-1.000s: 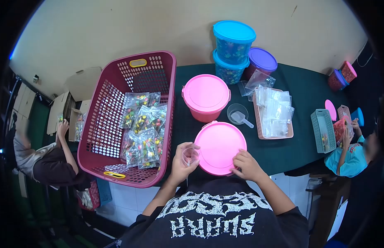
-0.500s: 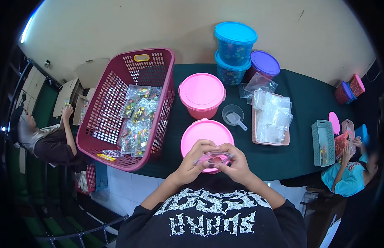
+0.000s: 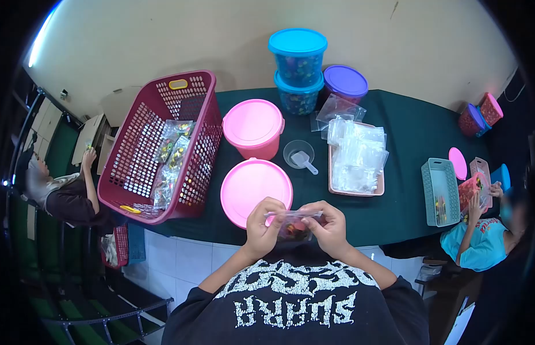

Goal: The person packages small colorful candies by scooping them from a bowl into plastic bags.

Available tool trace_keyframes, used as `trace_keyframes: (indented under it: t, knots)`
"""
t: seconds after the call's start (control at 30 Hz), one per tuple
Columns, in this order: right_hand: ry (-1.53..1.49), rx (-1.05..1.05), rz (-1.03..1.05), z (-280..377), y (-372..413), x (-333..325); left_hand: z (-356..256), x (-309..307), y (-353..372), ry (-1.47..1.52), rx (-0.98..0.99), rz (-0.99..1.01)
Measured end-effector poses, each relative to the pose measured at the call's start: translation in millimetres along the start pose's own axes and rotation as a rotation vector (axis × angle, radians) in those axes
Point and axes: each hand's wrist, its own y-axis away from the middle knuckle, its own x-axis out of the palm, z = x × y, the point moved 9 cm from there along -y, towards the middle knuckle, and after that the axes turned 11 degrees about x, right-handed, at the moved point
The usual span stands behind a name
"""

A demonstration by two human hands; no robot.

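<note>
Between my two hands hangs a clear plastic bag (image 3: 294, 229) with small coloured pieces in its lower part. My left hand (image 3: 263, 226) pinches its top edge at the left corner. The right corner is pinched by my right hand (image 3: 327, 226). Just beyond my left hand lies a round pink lid (image 3: 256, 190) on the table edge. A pink tub with its lid on (image 3: 253, 127) stands behind that. To the right of the tub, a clear bowl (image 3: 291, 149) holds a white scoop (image 3: 305, 163).
A maroon basket (image 3: 146, 106) at left holds filled bags (image 3: 174, 150). Empty clear bags (image 3: 358, 155) fill a pink tray (image 3: 359, 192). Blue tubs (image 3: 299, 69) and a purple-lidded tub (image 3: 346, 82) stand at the wall. Other people work at left (image 3: 77, 201) and right (image 3: 480, 241).
My hands have drawn apart, and the bag now hangs upright with its contents showing. The view has shifted, so the table items appear further left.
</note>
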Motion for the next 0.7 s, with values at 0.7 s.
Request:
trace_keyframes:
  t: [0.7]
  knots:
    - [-0.224, -0.121, -0.046, 1.2, 4.3, -24.3, -8.8, 23.8, -9.1, -0.145, 0.04, 0.03]
